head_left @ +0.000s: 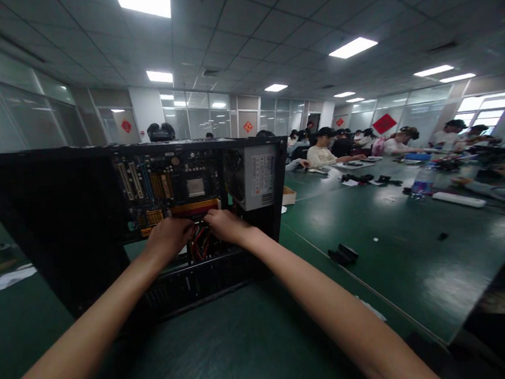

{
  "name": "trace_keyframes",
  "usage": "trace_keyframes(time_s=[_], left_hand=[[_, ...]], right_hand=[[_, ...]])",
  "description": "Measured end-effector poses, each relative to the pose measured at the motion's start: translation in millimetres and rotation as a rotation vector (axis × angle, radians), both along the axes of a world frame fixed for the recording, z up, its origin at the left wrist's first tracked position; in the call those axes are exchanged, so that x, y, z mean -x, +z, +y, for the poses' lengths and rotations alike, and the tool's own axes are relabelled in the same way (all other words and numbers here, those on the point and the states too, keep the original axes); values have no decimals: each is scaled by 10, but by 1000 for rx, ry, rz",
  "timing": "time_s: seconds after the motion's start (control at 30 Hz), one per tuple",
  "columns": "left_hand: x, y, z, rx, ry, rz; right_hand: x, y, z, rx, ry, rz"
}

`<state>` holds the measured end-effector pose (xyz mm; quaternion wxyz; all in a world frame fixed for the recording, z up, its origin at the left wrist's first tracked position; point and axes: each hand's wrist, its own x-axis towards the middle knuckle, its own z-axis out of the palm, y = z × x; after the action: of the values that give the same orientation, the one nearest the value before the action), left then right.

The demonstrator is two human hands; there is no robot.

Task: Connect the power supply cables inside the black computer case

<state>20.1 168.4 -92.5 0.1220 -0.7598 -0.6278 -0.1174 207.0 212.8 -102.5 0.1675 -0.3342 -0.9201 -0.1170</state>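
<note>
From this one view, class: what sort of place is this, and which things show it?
Probably a large workshop or training room in an office building. An open computer case stands on a long green-topped table, other people sit working along further tables, and glass partition walls run under a tiled ceiling with panel lights.

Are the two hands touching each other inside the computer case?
Apart. The head view shows the left hand and right hand with red cables visible between them.
</note>
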Motion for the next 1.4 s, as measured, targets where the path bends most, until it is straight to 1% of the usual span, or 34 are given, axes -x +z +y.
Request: trace_keyframes(time_s=[0.1,0.2,0.37,0.67,0.93,1.17,1.4], left_hand=[[-16,11,-12,6,8,13],[-21,20,-18,12,22,26],[-24,30,-19,18,9,62],[-45,30,-25,-9,6,49],[-43,53,-36,11,28,39],[-49,49,-23,21,24,25],[-51,49,-32,17,15,1]], right_hand=[[-15,17,-31,15,4,2],[-7,37,-45,29,-35,-7],[9,55,-43,46,-84,-31],[0,41,-18,35,-78,-35],[18,32,-13,58,-63,-18],[29,44,-2,79,-87,-34],[18,21,31,59,-85,4]])
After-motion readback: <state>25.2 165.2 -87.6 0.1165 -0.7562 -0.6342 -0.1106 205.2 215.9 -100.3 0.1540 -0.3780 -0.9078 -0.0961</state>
